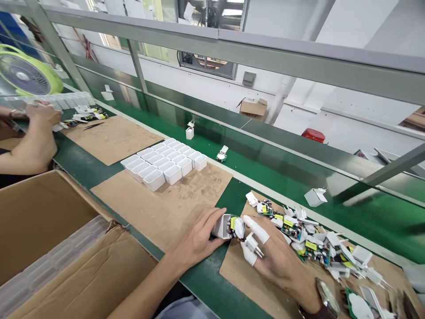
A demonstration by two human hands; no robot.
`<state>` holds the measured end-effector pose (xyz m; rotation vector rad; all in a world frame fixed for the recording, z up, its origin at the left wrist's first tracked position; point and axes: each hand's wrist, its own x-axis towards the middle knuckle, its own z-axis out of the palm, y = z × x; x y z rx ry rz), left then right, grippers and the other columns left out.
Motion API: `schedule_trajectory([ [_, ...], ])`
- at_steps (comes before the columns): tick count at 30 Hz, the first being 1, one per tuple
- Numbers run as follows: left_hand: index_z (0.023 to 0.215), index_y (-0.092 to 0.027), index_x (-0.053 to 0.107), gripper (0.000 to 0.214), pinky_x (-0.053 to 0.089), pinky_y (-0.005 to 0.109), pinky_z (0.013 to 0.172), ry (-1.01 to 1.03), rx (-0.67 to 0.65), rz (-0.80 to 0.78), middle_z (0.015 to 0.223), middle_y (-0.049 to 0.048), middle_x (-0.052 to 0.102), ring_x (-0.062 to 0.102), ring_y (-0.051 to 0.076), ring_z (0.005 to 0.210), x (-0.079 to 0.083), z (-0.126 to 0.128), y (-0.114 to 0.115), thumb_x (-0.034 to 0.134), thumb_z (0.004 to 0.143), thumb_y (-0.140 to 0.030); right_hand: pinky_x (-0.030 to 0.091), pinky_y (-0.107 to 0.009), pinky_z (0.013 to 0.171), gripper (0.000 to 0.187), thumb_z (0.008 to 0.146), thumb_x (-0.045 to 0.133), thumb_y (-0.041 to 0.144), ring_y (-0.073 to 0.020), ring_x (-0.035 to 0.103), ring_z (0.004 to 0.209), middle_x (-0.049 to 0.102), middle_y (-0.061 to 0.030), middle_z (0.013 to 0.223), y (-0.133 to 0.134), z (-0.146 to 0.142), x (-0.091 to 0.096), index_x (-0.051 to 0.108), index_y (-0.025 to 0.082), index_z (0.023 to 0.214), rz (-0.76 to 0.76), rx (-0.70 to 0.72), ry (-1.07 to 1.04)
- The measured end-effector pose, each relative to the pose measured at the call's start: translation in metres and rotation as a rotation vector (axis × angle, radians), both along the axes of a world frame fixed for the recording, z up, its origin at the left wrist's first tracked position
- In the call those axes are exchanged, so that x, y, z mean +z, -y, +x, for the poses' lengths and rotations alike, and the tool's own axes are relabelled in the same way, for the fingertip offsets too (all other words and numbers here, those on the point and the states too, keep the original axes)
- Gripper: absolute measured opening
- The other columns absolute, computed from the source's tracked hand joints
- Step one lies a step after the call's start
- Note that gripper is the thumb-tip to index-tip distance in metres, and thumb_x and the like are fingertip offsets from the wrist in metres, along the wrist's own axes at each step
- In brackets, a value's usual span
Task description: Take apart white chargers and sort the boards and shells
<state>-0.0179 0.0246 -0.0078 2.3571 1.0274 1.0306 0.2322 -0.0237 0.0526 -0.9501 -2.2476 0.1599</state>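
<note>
My left hand (199,237) is closed around a white charger shell (222,226), holding it on its side on the green bench. My right hand (275,261), with white finger cots on the fingertips, pinches a circuit board with a yellow part (233,223) at the shell's open end. A white plug piece with metal prongs (254,246) sits between that hand's fingers. To the right lies a heap of boards and white plug parts (315,243) on cardboard.
A block of several empty white shells (166,164) stands on a cardboard sheet (186,195). Single chargers (189,131) (222,153) (314,196) lie on the green belt. An open carton (49,230) is at the lower left. Another person's hands (38,119) work at the far left beside a green fan (26,73).
</note>
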Motion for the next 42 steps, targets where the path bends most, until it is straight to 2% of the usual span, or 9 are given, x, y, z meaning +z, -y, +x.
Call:
schedule_trajectory([
  [7, 0.154, -0.027, 0.040, 0.067, 0.055, 0.046, 0.113, 0.011, -0.023, 0.031, 0.140, 0.0128, 0.060, 0.059, 0.029, 0.134, -0.0019, -0.0009, 0.0003, 0.071, 0.095, -0.018, 0.059, -0.048, 0.095, 0.072, 0.096, 0.057, 0.003, -0.0290, 0.064, 0.118, 0.064, -0.0166, 0.133, -0.0029, -0.0058, -0.0020, 0.031, 0.020, 0.161, 0.011, 0.025, -0.024],
  [13, 0.150, -0.027, 0.044, 0.060, 0.056, 0.044, 0.110, 0.028, -0.042, 0.046, 0.137, 0.0121, 0.061, 0.061, 0.028, 0.130, 0.0008, 0.0010, 0.0014, 0.066, 0.096, -0.013, 0.059, -0.045, 0.090, 0.069, 0.096, 0.055, 0.004, -0.0272, 0.066, 0.110, 0.065, -0.0148, 0.127, -0.0028, -0.0086, -0.0010, 0.033, 0.021, 0.159, -0.013, 0.013, 0.004],
  [20, 0.146, -0.025, 0.046, 0.055, 0.057, 0.043, 0.108, 0.040, -0.057, 0.056, 0.133, 0.0119, 0.062, 0.062, 0.027, 0.128, 0.0031, 0.0026, 0.0001, 0.065, 0.096, -0.012, 0.058, -0.046, 0.095, 0.067, 0.097, 0.057, 0.006, -0.0290, 0.064, 0.120, 0.064, -0.0159, 0.134, -0.0042, -0.0084, -0.0040, 0.034, 0.021, 0.158, -0.006, 0.007, 0.007],
  [25, 0.142, -0.022, 0.048, 0.051, 0.057, 0.043, 0.108, 0.038, -0.062, 0.054, 0.133, 0.0124, 0.062, 0.062, 0.027, 0.127, 0.0035, 0.0024, -0.0004, 0.066, 0.096, -0.012, 0.058, -0.047, 0.090, 0.066, 0.096, 0.056, 0.004, -0.0299, 0.065, 0.113, 0.065, -0.0169, 0.128, -0.0052, -0.0084, -0.0061, 0.037, 0.019, 0.158, -0.038, 0.024, -0.020],
  [30, 0.143, -0.023, 0.048, 0.051, 0.057, 0.045, 0.110, 0.030, -0.052, 0.029, 0.134, 0.0125, 0.062, 0.061, 0.028, 0.129, 0.0039, 0.0018, 0.0006, 0.067, 0.096, -0.014, 0.058, -0.048, 0.089, 0.072, 0.095, 0.058, 0.002, -0.0306, 0.063, 0.114, 0.064, -0.0189, 0.129, -0.0063, -0.0087, -0.0032, 0.033, 0.016, 0.161, -0.018, 0.032, -0.008],
  [36, 0.147, -0.023, 0.044, 0.057, 0.053, 0.048, 0.114, 0.004, -0.065, 0.009, 0.138, 0.0132, 0.059, 0.058, 0.028, 0.133, 0.0013, 0.0007, 0.0003, 0.068, 0.096, -0.013, 0.057, -0.049, 0.090, 0.072, 0.096, 0.058, 0.004, -0.0308, 0.062, 0.113, 0.064, -0.0183, 0.128, -0.0069, -0.0078, -0.0004, 0.031, 0.018, 0.162, -0.057, 0.011, 0.019],
  [42, 0.146, -0.023, 0.045, 0.058, 0.053, 0.045, 0.114, -0.001, -0.064, 0.003, 0.137, 0.0117, 0.061, 0.058, 0.027, 0.132, 0.0009, 0.0014, 0.0005, 0.068, 0.095, -0.012, 0.059, -0.052, 0.090, 0.077, 0.097, 0.056, 0.007, -0.0322, 0.063, 0.113, 0.064, -0.0175, 0.131, -0.0057, -0.0084, -0.0034, 0.026, 0.024, 0.166, -0.110, 0.014, 0.032],
])
